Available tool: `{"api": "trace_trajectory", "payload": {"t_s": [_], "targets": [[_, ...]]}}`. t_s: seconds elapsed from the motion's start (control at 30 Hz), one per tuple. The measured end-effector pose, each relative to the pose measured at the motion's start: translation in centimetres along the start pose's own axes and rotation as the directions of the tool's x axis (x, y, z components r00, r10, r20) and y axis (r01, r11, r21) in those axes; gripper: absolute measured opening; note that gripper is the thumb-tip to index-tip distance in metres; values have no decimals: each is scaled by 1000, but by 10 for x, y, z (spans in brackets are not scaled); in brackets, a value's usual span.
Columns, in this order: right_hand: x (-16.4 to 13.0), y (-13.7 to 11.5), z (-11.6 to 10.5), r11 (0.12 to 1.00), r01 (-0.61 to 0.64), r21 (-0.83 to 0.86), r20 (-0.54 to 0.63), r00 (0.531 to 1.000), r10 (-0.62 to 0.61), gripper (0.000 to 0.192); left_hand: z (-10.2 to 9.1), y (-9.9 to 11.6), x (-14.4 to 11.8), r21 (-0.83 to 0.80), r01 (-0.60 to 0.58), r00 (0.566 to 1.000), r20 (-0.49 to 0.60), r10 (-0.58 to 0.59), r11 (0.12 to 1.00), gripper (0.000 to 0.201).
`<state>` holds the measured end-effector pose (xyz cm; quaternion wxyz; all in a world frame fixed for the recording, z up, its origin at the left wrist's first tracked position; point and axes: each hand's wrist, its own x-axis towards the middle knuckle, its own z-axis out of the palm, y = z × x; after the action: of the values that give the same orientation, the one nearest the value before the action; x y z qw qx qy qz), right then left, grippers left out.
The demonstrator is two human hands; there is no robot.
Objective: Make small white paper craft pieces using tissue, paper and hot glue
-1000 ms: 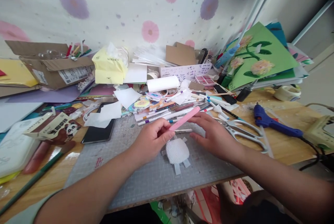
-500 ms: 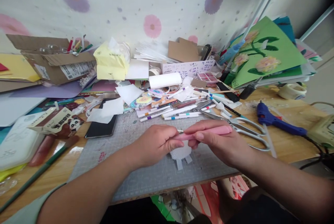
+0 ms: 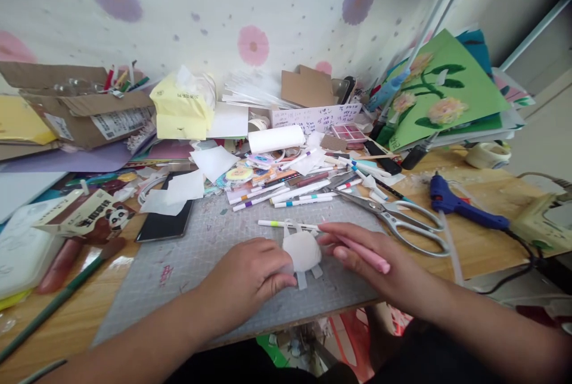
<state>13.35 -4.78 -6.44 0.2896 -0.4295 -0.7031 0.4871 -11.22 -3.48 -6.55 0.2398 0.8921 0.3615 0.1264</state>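
Note:
In my right hand point(image 3: 364, 253) a slim pink pen point(image 3: 364, 253) lies between thumb and fingers, its blunt end pointing toward me. My left hand point(image 3: 250, 279) is closed at the left edge of a small white padded piece point(image 3: 301, 251), with a pale bit showing between finger and thumb. That piece is rounded, with several pale strips sticking out around it, and lies on the grey cutting mat point(image 3: 192, 271). Just behind it rests a white marker with a green band point(image 3: 270, 223). The pen's front end is hidden by my right fingers.
Silver scissors point(image 3: 402, 223) and a blue glue gun point(image 3: 469, 202) lie to the right. Many markers and paper scraps point(image 3: 214, 162) are piled behind the mat. On the left are a black phone-like slab point(image 3: 165, 229), a panda-printed carton point(image 3: 89, 217) and a green-handled brush point(image 3: 58, 294).
My hands have come apart from the pink pen they both held. The left has moved down to the white padded piece; the right keeps the pen, now tilted. The green-banded marker shows now.

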Motion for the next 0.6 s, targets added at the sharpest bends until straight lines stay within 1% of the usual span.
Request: {"api": "trace_trajectory", "payload": {"t_s": [0.1,0.23,0.3,0.37,0.43,0.5,0.6], "targets": [[2,2,0,994,47,-103,17,999,-45,32,5,2,6,27,-5,1000,-2,5,1000,29],[-2,0,-13,980,82,-181,-57,994,-94,34,7,6,12,52,-83,996,16,83,995,26],[-3,0,-17,989,61,-132,-128,989,-78,33,9,10,11,114,-123,992,-4,124,986,25],[-3,3,-17,1000,25,-6,-204,979,-26,31,11,13,8,201,-171,981,-57,186,965,24],[0,6,-14,992,0,129,-256,966,33,29,15,15,5,255,-214,960,-124,251,943,24],[5,10,-10,978,-25,205,-281,956,83,24,19,15,2,249,-223,943,-190,273,942,24],[16,11,-6,972,-71,222,-270,954,131,12,26,8,0,214,-216,934,-240,266,953,25]]}}
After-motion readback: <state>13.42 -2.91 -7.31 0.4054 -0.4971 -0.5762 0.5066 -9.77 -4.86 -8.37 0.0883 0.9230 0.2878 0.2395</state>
